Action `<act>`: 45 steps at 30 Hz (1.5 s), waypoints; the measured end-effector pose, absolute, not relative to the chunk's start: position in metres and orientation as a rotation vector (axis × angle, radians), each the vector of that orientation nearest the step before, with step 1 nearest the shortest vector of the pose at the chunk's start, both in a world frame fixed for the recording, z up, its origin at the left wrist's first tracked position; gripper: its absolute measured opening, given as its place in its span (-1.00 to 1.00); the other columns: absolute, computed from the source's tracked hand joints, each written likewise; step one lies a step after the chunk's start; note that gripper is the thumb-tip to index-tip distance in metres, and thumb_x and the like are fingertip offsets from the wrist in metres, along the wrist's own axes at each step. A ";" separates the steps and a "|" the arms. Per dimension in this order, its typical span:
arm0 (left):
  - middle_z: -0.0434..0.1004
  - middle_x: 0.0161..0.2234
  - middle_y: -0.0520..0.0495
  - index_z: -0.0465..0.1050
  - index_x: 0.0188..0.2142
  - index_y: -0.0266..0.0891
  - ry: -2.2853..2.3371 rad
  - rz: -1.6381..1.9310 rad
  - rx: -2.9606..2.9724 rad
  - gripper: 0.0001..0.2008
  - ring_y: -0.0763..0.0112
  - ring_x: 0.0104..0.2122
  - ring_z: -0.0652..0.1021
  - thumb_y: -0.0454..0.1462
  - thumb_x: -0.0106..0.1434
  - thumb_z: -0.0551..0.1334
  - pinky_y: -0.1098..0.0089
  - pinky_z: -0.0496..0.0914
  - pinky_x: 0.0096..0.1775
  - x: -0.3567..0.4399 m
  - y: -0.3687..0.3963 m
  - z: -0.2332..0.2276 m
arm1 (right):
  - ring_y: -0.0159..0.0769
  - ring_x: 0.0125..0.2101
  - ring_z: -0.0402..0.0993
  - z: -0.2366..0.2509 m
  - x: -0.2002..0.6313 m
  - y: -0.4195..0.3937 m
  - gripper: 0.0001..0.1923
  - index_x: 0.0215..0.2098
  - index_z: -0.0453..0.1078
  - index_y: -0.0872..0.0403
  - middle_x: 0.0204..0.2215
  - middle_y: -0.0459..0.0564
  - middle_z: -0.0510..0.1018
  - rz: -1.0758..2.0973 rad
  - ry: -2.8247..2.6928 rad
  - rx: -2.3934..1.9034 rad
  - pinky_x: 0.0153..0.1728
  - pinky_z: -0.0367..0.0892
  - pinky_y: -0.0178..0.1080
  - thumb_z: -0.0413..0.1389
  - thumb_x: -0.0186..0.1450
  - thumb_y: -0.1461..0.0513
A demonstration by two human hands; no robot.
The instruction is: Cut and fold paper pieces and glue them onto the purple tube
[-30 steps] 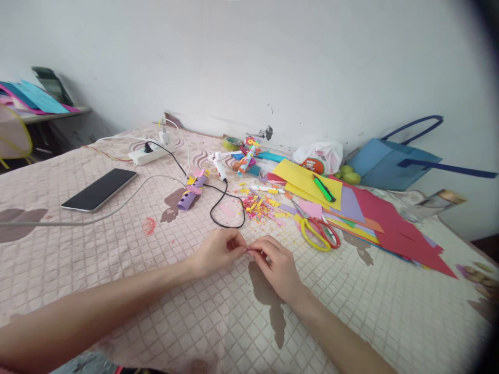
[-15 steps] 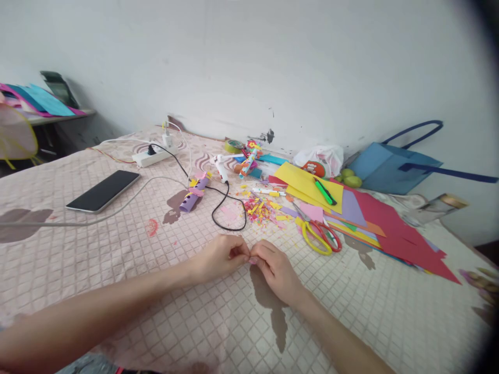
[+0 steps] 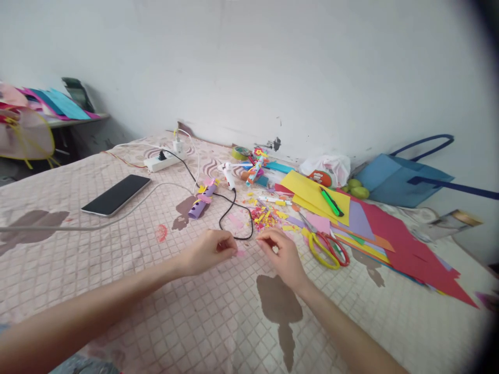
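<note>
Left hand (image 3: 210,252): thumb and forefinger pinched, pink scrap (image 3: 241,253) at tips. Right hand (image 3: 284,255): just beside, fingers curled, tips close together; cannot tell if anything held. Pink scrap: over worktop (image 3: 175,322), between hands. Beyond: paper bits (image 3: 265,217), scissors (image 3: 316,233), glue gun (image 3: 230,179). Purple tube (image 3: 197,210) already carries pink, yellow pieces. Status, judged: papercraft partway; pink scrap loose, unattached.

Left of scissors (image 3: 315,234), pink bit (image 3: 240,253) at left hand (image 3: 206,253) too blurred to identify; right of scissors, blue strap (image 3: 460,187) cut off.
</note>
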State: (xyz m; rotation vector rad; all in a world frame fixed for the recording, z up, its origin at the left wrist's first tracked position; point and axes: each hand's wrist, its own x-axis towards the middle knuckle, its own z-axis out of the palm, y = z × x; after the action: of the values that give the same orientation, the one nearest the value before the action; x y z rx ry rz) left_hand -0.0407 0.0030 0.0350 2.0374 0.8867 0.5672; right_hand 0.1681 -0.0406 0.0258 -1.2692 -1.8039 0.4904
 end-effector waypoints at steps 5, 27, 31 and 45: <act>0.47 -0.48 0.02 0.41 -0.44 -0.27 1.067 0.686 2.055 -0.85 0.50 -0.47 0.45 -0.26 0.18 0.13 0.49 0.33 -0.40 -0.079 0.029 0.044 | -0.35 -0.40 0.33 0.043 0.128 0.034 -0.88 -0.32 0.40 0.02 -0.36 -0.05 0.39 0.363 -1.971 -1.120 -0.38 0.26 -0.29 0.06 0.22 0.34; 0.52 -0.23 -0.09 0.41 -0.41 -0.25 1.068 0.807 2.120 -0.90 0.37 -0.23 0.48 -0.35 0.18 0.13 0.39 0.37 -0.23 -0.117 0.071 0.029 | -0.30 -0.35 0.34 0.023 0.074 0.147 -0.95 -0.42 0.30 0.05 -0.42 -0.07 0.37 0.744 -1.884 -1.002 -0.32 0.29 -0.25 0.04 0.21 0.28; 0.52 -0.23 -0.10 0.41 -0.41 -0.24 1.063 0.823 2.097 -0.91 0.36 -0.20 0.49 -0.33 0.17 0.14 0.39 0.36 -0.22 -0.116 0.072 0.028 | -0.39 -0.55 0.35 0.026 0.082 0.141 -0.87 -0.38 0.22 0.03 -0.52 -0.11 0.38 1.027 -1.644 -0.981 -0.57 0.28 -0.35 -0.03 0.26 0.14; 0.52 -0.24 -0.11 0.39 -0.43 -0.25 1.046 0.812 2.070 -0.91 0.36 -0.21 0.49 -0.32 0.19 0.14 0.41 0.36 -0.24 -0.116 0.074 0.028 | -0.29 -0.26 0.32 0.013 0.076 0.142 -0.85 -0.39 0.37 0.06 -0.34 -0.05 0.37 0.444 -2.114 -1.060 -0.22 0.25 -0.23 0.06 0.15 0.41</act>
State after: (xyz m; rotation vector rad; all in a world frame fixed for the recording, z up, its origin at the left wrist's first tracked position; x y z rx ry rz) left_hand -0.1157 0.0736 0.0277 2.0700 1.0463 0.8121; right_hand 0.0763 0.1421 0.0134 -1.0601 -2.1140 0.4441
